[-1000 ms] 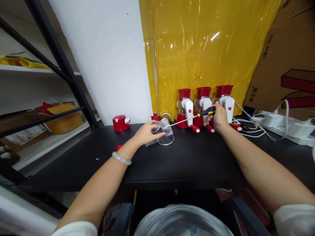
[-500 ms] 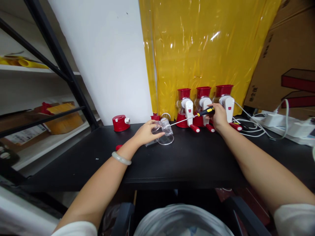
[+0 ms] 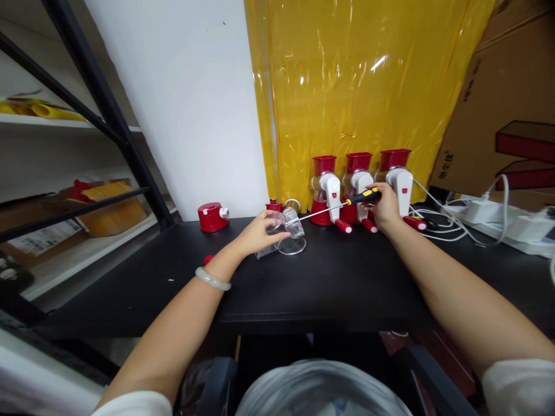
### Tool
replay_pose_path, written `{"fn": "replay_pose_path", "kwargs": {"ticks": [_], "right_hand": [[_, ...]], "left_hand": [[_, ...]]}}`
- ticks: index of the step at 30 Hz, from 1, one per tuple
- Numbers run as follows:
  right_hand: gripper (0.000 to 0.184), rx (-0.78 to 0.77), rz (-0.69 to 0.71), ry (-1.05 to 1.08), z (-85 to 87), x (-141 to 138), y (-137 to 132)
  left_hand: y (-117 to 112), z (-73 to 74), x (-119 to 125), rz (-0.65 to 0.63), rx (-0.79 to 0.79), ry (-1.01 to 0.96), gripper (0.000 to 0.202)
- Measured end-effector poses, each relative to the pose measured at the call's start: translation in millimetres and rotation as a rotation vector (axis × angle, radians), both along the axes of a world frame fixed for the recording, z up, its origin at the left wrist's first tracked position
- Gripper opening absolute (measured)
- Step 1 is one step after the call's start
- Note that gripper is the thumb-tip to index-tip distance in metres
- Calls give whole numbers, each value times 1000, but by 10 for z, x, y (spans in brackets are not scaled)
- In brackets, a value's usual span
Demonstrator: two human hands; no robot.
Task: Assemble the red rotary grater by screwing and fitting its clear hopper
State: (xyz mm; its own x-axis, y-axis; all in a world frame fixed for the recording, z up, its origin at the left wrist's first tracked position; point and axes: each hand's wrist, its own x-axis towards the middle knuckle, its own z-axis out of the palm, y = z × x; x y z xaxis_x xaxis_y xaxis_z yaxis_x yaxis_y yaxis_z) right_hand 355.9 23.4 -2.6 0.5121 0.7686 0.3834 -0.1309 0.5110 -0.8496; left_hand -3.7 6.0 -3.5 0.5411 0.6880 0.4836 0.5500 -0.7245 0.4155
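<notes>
My left hand [image 3: 262,232] is closed round a clear plastic grater housing [image 3: 295,230], which lies tilted on the black table. In my right hand [image 3: 384,207] is a screwdriver [image 3: 363,196] with a black and yellow handle. Its long shaft points left, and the tip meets the clear housing; the exact contact spot is too small to make out. A metal-rimmed round part [image 3: 293,204] and a small red part [image 3: 273,206] sit just behind the housing. Beyond the screwdriver stand three red and white rotary graters with cranks, the nearest grater [image 3: 333,193] close to the shaft.
A red base [image 3: 212,217] with a white knob stands at the table's back left. White cables and a power strip [image 3: 515,228] lie at the right by a cardboard box [image 3: 511,98]. Below the front edge is a lined bin [image 3: 321,384]. Black shelving [image 3: 99,98] rises at left.
The clear housing and the screwdriver tip have shifted very slightly. Both hands keep their hold in nearly the same place.
</notes>
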Motion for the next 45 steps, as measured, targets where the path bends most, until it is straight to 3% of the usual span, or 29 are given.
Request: {"fn": "replay_pose_path", "kwargs": {"ticks": [12,25,31,41,45], "right_hand": [[12,-31,-3,4,22,-26,-8],[40,-26,-80,-66,-19,17,16],[32,25,45,44,-36,34,10],[18,22,-30,-36,-65,68,84],[25,59,-40,-66,-51,48,85]], "left_hand": [[2,11,5,-25,-28,-23,35],[-14,27,2,-34,18,24,39],[-30,34,6,-16,4,25,41],[-4,20,-11,-26,33,40,41],[-6,20,-9,-20,39,42,40]]}}
